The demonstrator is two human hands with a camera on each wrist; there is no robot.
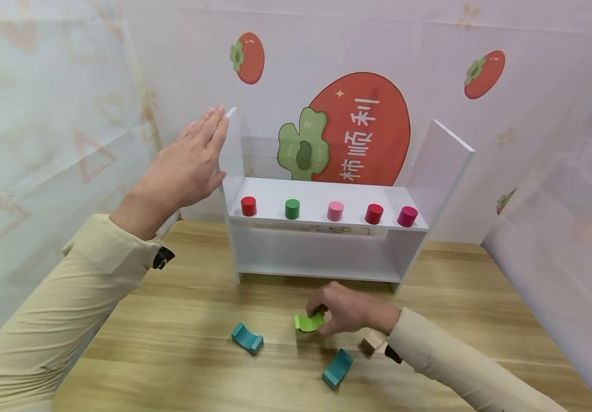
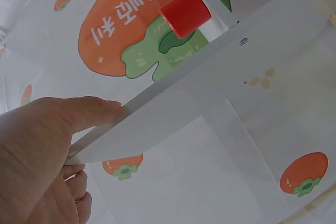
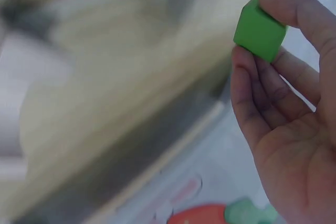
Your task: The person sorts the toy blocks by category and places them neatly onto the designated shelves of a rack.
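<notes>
My left hand [image 1: 182,157] holds the upper left side panel of a white shelf [image 1: 316,252], thumb on the panel's edge [image 2: 152,90] in the left wrist view. My right hand [image 1: 344,309] pinches a light green curved block [image 1: 308,323] in front of the shelf; the right wrist view shows the green block [image 3: 261,27] between thumb and fingers. On the shelf's middle board stand several cylinders in a row: a red one [image 1: 248,206], a green one [image 1: 292,209], a pink one [image 1: 335,210], another red one [image 1: 374,213] and a magenta one [image 1: 407,216].
On the wooden table [image 1: 172,343], a teal curved block [image 1: 247,339] lies left of my right hand and another teal block [image 1: 337,369] lies nearer the front. A wooden block [image 1: 372,342] sits beside my right sleeve. The shelf's right side panel [image 1: 440,171] stands upright.
</notes>
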